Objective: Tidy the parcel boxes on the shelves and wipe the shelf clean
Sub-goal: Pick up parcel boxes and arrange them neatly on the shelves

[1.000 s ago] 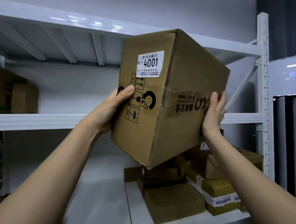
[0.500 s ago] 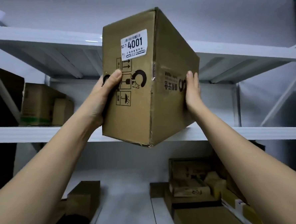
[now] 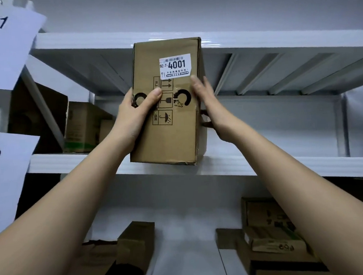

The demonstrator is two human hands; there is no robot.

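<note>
— Parcel box (image 3: pixel 167 121), where is it?
— Upright at the middle shelf's (image 3: pixel 263 166) front edge.
— Hands?
— Left hand (image 3: pixel 135 114) grips its left side, thumb across the front; right hand (image 3: pixel 206 103) presses flat on the right.

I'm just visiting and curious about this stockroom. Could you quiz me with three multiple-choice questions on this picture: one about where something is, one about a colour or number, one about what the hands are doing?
1. Where is the box labelled 4001?
A. at the front edge of the middle shelf
B. on the floor
C. on the top shelf

2. What colour is its label?
A. yellow
B. white
C. red

3. What are the hands doing?
A. both hang idle
B. only one touches the box
C. the left hand and right hand hold its two sides

Answers:
1 A, its bottom edge meets that shelf's front lip.
2 B, white with black digits.
3 C, a thumb lies on the front face and fingers press each side.
</note>
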